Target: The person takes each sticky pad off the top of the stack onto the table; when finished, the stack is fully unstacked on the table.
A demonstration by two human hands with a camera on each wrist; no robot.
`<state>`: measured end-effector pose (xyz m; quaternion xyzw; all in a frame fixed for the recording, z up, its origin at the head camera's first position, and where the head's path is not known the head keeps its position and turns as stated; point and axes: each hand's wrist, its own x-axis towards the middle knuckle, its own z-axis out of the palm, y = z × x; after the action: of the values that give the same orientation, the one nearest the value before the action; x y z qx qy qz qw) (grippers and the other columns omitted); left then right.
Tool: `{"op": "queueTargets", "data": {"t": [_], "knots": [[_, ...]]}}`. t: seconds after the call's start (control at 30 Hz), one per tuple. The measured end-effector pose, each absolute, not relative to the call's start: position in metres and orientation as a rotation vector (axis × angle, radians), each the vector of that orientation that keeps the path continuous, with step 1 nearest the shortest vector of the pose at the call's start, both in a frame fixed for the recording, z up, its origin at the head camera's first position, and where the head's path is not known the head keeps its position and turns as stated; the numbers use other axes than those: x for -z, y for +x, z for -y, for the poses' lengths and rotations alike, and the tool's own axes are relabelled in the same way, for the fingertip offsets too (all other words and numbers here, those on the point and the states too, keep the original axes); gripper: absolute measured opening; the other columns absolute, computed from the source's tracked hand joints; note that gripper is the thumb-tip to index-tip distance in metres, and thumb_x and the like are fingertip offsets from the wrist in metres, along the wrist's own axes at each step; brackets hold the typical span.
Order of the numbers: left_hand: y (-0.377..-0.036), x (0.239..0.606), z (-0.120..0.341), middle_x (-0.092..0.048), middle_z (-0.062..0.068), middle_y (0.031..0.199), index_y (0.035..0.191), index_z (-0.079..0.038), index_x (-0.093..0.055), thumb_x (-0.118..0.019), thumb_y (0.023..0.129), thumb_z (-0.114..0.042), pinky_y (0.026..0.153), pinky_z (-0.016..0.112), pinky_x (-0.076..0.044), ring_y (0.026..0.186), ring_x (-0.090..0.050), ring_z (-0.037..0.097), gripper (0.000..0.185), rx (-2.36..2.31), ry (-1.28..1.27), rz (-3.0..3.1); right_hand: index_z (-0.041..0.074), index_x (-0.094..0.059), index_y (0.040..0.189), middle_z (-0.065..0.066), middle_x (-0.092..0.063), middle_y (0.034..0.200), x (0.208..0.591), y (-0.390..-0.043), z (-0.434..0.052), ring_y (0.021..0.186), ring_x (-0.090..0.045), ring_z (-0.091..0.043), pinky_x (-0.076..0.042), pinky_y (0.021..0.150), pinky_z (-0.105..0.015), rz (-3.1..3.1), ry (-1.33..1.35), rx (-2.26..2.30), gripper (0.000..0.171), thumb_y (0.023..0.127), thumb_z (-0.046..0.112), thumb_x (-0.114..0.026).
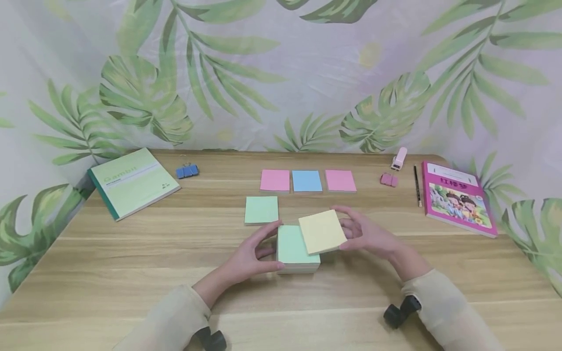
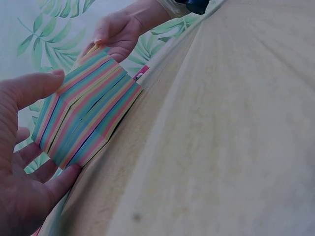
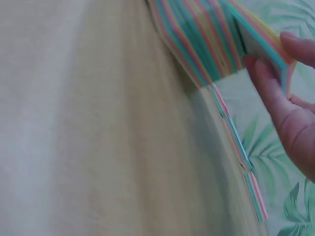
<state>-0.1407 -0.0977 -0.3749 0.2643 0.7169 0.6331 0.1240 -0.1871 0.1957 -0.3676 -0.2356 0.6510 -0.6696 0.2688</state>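
Your left hand [image 1: 252,256] grips the near-left side of the block of sticky notes [image 1: 297,251], which sits on the wooden table [image 1: 131,273] in the near middle, thumb on one side and fingers curled round the other. The left wrist view shows the block's striped edges between your thumb and fingers [image 2: 64,179]. Your right hand [image 1: 366,234] holds the upper part of the notes [image 1: 322,231], with a yellow sheet on top, twisted out of line with the green-topped lower part and resting on it. The right wrist view shows your fingertips [image 3: 268,81] pressed against the striped side of that twisted part. The two hands are apart, one on each side of the block.

Just beyond the block, a little to the left, lies a single green note [image 1: 261,209]. Farther off, a row of three notes lies side by side: pink [image 1: 274,180], blue [image 1: 307,181], pink [image 1: 340,181]. At the far left lies a green notebook [image 1: 133,182], with blue binder clips [image 1: 187,171] just to its right. At the far right stand a pink stapler [image 1: 399,158] and a small pink clip [image 1: 389,180], then a black pen [image 1: 417,185] just beside a pink book [image 1: 458,197]. A leaf-print cloth [image 1: 281,73] hangs behind the table.
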Motion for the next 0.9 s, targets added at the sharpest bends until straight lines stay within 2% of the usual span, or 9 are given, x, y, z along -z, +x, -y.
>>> {"op": "queueTargets", "data": {"t": [0.1,0.33,0.43,0.7,0.9], "knots": [[-0.141,0.375,0.100,-0.024,0.017,0.136,0.134,-0.006,-0.026,-0.071,0.069,-0.004,0.093,0.046,-0.030,0.122,-0.024,0.030,0.079,-1.785,0.793,-2.186,0.003,-0.005,0.136,-0.024,-0.031,0.128,0.365,-0.193,-0.201,0.107,-0.046,-0.028,-0.044,0.081,-0.033,-1.670,-0.590,1.889,0.086,0.070,-0.015,-0.058],[-0.151,0.398,0.107,-0.032,-0.003,0.134,0.135,-0.020,-0.027,-0.075,0.065,-0.032,0.099,0.039,-0.021,0.121,-0.026,0.012,0.087,-1.589,0.747,-2.450,0.006,-0.002,0.137,-0.024,-0.032,0.127,0.366,-0.218,-0.194,0.102,-0.049,-0.024,-0.040,0.087,-0.032,-1.654,-0.514,1.957,0.083,0.074,-0.014,-0.052],[-0.151,0.402,0.105,-0.032,-0.004,0.133,0.136,-0.017,-0.025,-0.074,0.063,-0.040,0.099,0.039,-0.020,0.121,-0.027,0.012,0.091,-1.560,0.742,-2.458,0.008,-0.002,0.138,-0.026,-0.029,0.129,0.371,-0.231,-0.186,0.100,-0.050,-0.025,-0.039,0.087,-0.033,-1.631,-0.454,1.976,0.083,0.074,-0.016,-0.050],[-0.149,0.407,0.102,-0.036,-0.006,0.129,0.135,-0.013,-0.028,-0.076,0.061,-0.040,0.099,0.037,-0.020,0.120,-0.027,0.010,0.092,-1.585,0.756,-2.459,0.012,-0.006,0.139,-0.026,-0.024,0.132,0.392,-0.247,-0.162,0.103,-0.047,-0.029,-0.038,0.088,-0.036,-1.586,-0.362,1.940,0.084,0.073,-0.018,-0.050],[-0.146,0.399,0.101,-0.039,-0.001,0.127,0.134,-0.012,-0.030,-0.077,0.062,-0.029,0.099,0.040,-0.020,0.120,-0.028,0.015,0.087,-1.601,0.749,-2.456,0.014,-0.006,0.139,-0.025,-0.020,0.134,0.399,-0.252,-0.151,0.105,-0.045,-0.032,-0.041,0.085,-0.035,-1.573,-0.327,1.934,0.084,0.074,-0.020,-0.047]]}}
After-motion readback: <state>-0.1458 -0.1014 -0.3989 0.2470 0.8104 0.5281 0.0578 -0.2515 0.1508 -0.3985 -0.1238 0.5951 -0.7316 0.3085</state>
